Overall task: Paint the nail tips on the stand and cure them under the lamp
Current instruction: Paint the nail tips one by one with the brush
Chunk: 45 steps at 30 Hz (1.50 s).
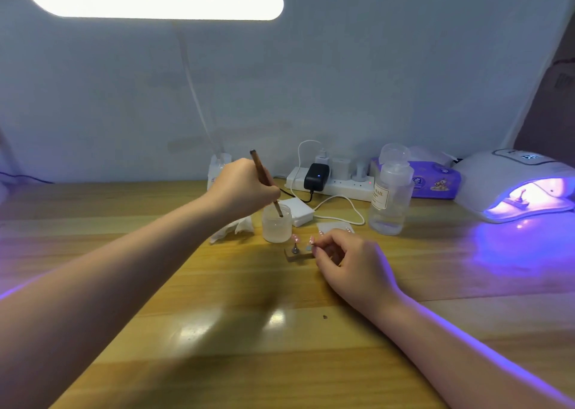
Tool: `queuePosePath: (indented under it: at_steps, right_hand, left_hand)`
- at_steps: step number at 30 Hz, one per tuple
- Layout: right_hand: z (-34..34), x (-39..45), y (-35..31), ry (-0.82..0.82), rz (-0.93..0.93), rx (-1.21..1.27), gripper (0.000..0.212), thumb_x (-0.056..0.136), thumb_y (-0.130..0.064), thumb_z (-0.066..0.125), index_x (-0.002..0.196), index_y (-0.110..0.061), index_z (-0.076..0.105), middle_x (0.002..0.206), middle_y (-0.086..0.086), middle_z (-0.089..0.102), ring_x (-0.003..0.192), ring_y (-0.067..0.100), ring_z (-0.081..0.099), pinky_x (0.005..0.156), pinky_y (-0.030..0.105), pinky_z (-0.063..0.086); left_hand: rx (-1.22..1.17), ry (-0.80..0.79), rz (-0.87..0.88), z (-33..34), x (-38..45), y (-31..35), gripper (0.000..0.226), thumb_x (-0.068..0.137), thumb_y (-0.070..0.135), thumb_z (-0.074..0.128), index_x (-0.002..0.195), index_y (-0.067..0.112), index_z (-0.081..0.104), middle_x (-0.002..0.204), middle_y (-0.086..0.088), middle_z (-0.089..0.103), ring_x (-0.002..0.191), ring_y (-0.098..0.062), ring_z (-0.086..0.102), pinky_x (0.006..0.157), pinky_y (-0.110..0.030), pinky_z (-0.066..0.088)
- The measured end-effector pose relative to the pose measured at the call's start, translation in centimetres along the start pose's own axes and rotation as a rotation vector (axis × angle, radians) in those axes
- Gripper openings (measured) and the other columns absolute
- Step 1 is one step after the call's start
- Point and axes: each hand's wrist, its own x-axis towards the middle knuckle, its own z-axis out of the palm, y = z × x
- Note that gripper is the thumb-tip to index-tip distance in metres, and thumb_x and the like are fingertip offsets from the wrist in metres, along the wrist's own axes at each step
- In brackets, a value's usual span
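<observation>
My left hand [245, 187] grips the brush [267, 184], tip dipped in the frosted jar [277, 226] w/ liquid to load or rinse it, I think. Jar sits just beside the stand [299, 254] so reach is short. Right hand [348, 259] pinches a nail tip [312, 240] on the stand, steadying it. Curing lamp [516, 184] glows far right, another stand [519, 200] inside.
</observation>
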Motion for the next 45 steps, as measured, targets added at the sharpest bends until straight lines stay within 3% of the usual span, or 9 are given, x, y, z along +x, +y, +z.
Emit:
queuePosePath:
  at_steps: [5, 11, 15, 21, 26, 31, 37, 40, 45]
  right_hand:
    - [0.0, 0.0, 0.1, 0.029, -0.009, -0.007, 0.004, 0.084, -0.023, 0.067, 0.086, -0.025, 0.07, 0.068, -0.015, 0.062, 0.063, 0.005, 0.057, 0.058, 0.025, 0.049]
    - [-0.2, 0.2, 0.0, 0.031, -0.028, 0.02, 0.005, 0.085, -0.022, 0.067, 0.089, -0.022, 0.07, 0.069, -0.014, 0.062, 0.063, 0.005, 0.057, 0.056, 0.023, 0.048]
    - [-0.5, 0.5, -0.2, 0.061, -0.027, 0.056, 0.004, 0.085, -0.021, 0.068, 0.086, -0.022, 0.071, 0.067, -0.013, 0.063, 0.062, 0.005, 0.057, 0.057, 0.022, 0.048]
    - [-0.2, 0.2, -0.1, 0.049, -0.023, 0.032, 0.003, 0.084, -0.022, 0.068, 0.086, -0.023, 0.07, 0.068, -0.013, 0.063, 0.063, 0.007, 0.058, 0.06, 0.03, 0.051]
    - [-0.1, 0.1, 0.0, 0.044, -0.028, 0.022, 0.004, 0.084, -0.022, 0.068, 0.087, -0.022, 0.07, 0.071, -0.012, 0.064, 0.064, 0.008, 0.059, 0.061, 0.034, 0.052]
    - [-0.1, 0.0, 0.1, 0.039, -0.026, 0.019, 0.004, 0.084, -0.022, 0.067, 0.087, -0.022, 0.07, 0.07, -0.013, 0.064, 0.065, 0.008, 0.06, 0.061, 0.035, 0.053]
    - [0.0, 0.0, 0.0, 0.028, -0.02, -0.001, 0.005, 0.084, -0.023, 0.067, 0.087, -0.023, 0.07, 0.07, -0.013, 0.063, 0.065, 0.006, 0.059, 0.062, 0.033, 0.052]
    - [0.0, 0.0, -0.1, 0.017, -0.013, -0.002, 0.006, 0.084, -0.023, 0.066, 0.089, -0.023, 0.071, 0.071, -0.013, 0.064, 0.066, 0.006, 0.059, 0.064, 0.033, 0.052]
    - [0.0, 0.0, -0.2, 0.003, -0.001, 0.009, 0.008, 0.085, -0.023, 0.066, 0.092, -0.023, 0.071, 0.074, -0.013, 0.064, 0.068, 0.007, 0.06, 0.066, 0.034, 0.053]
  left_hand:
    - [0.031, -0.037, -0.027, 0.8, -0.1, 0.2, 0.017, 0.086, 0.014, 0.06, 0.071, 0.007, 0.066, 0.083, -0.017, 0.07, 0.069, -0.019, 0.057, 0.057, -0.026, 0.043]
    - [-0.04, 0.021, -0.057, 0.6, 0.1, -0.2, 0.016, 0.085, 0.015, 0.061, 0.078, 0.004, 0.07, 0.083, -0.013, 0.071, 0.078, -0.023, 0.065, 0.062, -0.029, 0.049]
    - [-0.082, 0.039, -0.101, 0.7, 0.0, -0.5, 0.018, 0.085, 0.017, 0.061, 0.069, 0.013, 0.068, 0.074, -0.001, 0.069, 0.061, -0.009, 0.055, 0.046, -0.016, 0.035]
    - [-0.016, -0.031, -0.1, 1.2, 0.2, -0.8, 0.014, 0.086, 0.016, 0.06, 0.077, 0.01, 0.07, 0.08, -0.005, 0.071, 0.079, -0.018, 0.065, 0.063, -0.026, 0.051]
    - [-0.034, 0.059, -0.095, 1.0, 0.2, -0.9, 0.019, 0.085, 0.016, 0.06, 0.068, 0.013, 0.068, 0.072, 0.0, 0.069, 0.07, -0.012, 0.061, 0.054, -0.022, 0.04]
    - [0.001, -0.03, -0.107, 1.3, 0.2, -1.0, 0.015, 0.084, 0.017, 0.063, 0.072, 0.012, 0.071, 0.076, -0.003, 0.071, 0.077, -0.016, 0.064, 0.06, -0.024, 0.047]
    - [-0.029, 0.032, -0.117, 0.7, 0.3, -0.9, 0.021, 0.084, 0.018, 0.062, 0.065, 0.014, 0.071, 0.073, 0.0, 0.071, 0.069, -0.012, 0.061, 0.056, -0.025, 0.044]
    - [-0.132, 0.012, -0.19, 0.7, 0.4, -1.0, 0.019, 0.084, 0.017, 0.063, 0.069, 0.012, 0.072, 0.073, 0.0, 0.073, 0.071, -0.012, 0.061, 0.064, -0.027, 0.049]
    - [-0.343, 0.085, -0.293, 0.3, 0.6, -1.2, 0.018, 0.086, 0.016, 0.061, 0.072, 0.01, 0.071, 0.054, 0.008, 0.068, 0.059, -0.007, 0.054, 0.057, -0.022, 0.043]
